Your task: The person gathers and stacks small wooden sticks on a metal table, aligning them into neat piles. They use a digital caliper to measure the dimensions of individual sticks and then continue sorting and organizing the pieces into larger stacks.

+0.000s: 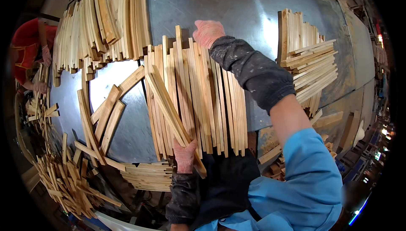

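A row of long pale wooden strips (207, 104) lies side by side in front of me on a metal tabletop. My left hand (185, 157), in a pinkish knit glove, is closed around strips at the row's near end. A few loose strips (171, 108) lie slantwise over the row and pass beside this hand. At the far end, my gloved right hand (208, 33) is closed with curled fingers against the strip ends. Its fingertips are partly hidden. One strip (178, 34) sticks out beyond its neighbours, left of the right hand.
A large stack of strips (101, 23) stands at the far left, a smaller stack (311, 57) at the right. Loose curved pieces (111, 112) lie on the metal table (186, 2). A scrap heap (67, 180) is at the lower left. A person in red (34, 40) works at the left edge.
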Demonstrator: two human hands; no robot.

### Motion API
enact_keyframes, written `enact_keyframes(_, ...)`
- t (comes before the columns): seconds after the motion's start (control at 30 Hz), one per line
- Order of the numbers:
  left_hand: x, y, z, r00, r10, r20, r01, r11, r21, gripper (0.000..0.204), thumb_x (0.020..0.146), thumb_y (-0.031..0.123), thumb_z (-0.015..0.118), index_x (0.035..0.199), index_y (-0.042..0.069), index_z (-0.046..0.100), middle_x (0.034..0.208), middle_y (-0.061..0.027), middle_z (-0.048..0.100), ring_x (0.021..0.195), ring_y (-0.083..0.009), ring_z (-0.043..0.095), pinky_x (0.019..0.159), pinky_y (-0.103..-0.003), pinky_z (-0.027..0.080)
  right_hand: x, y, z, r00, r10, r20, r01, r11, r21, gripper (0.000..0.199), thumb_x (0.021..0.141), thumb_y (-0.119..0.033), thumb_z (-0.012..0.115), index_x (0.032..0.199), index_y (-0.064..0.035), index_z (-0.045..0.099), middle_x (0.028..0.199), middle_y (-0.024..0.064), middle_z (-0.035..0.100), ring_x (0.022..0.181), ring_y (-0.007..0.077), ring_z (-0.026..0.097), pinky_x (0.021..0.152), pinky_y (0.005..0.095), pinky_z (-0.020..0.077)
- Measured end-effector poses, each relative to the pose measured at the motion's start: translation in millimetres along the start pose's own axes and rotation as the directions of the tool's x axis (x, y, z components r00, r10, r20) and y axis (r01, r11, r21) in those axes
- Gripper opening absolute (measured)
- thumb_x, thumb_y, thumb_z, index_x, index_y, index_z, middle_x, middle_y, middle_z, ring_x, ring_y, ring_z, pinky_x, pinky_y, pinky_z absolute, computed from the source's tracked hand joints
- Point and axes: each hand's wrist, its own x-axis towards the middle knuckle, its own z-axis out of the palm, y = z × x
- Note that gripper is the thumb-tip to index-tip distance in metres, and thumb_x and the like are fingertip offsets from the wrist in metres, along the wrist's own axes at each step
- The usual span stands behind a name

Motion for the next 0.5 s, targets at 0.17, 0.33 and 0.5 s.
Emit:
enact_keyframes(0.17, 29, 33, 19, 0.984, 0.036, 0.176, -0.058, 0.991, 0.123, 0.069, 0.082, 0.012, 0.092, 0.14, -0.001, 0.056, 0.115, -0.013, 0.07, 0.096, -0.0235, 0.071, 0.082, -0.035, 0.061, -75, -6, -114, 0.989, 0.118, -0.092, -0.073, 0.919, 0.388, 0.04, 0.101, -0.029, 0.059, 0.129, -0.0022, 0.069, 0.115, 0.0233, 0.078, 0.114, 0.0388, 0.075, 0.1, 0.0513, 0.0592)
enact_keyframes(0.33, 40, 70, 53, 0.954, 0.194, 0.231, -0.213, 0.975, 0.06, 0.103, 0.082, 0.014, 0.098, 0.161, -0.006, 0.034, 0.134, -0.0174, 0.064, 0.113, -0.0255, 0.07, 0.093, -0.035, 0.062, -138, -13, -181, 0.865, -0.014, -0.501, 0.17, 0.949, 0.267, 0.047, 0.098, -0.033, 0.064, 0.132, -0.0013, 0.069, 0.111, 0.0248, 0.078, 0.106, 0.0418, 0.075, 0.097, 0.0512, 0.0604)
enact_keyframes(0.5, 13, 128, 79, 0.877, 0.298, 0.376, -0.292, 0.953, -0.073, 0.078, 0.084, -0.001, 0.092, 0.147, 0.004, 0.047, 0.121, -0.0116, 0.07, 0.103, -0.0233, 0.073, 0.087, -0.036, 0.065, -171, -21, -229, 0.664, -0.077, -0.744, 0.285, 0.946, 0.157, 0.057, 0.097, -0.04, 0.073, 0.136, 0.0009, 0.069, 0.113, 0.0228, 0.079, 0.104, 0.0396, 0.077, 0.094, 0.0481, 0.0622)
